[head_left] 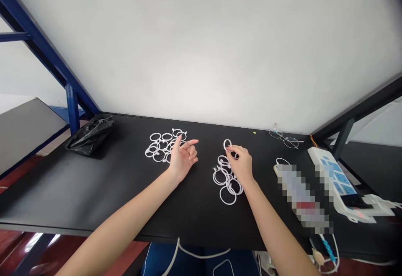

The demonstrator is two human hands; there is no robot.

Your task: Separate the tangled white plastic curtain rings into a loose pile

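Two groups of white plastic rings lie on a black table. My left hand hovers palm-up beside the left pile of rings, fingers loosely apart, with nothing in it. My right hand pinches one small white ring between thumb and fingers, held up just above the right pile of rings, which lies partly under that hand.
A crumpled black plastic bag sits at the table's left back. Wire-rimmed glasses lie by the white wall. A white and blue power strip and a blurred-out object occupy the right side. Cables hang below the front edge.
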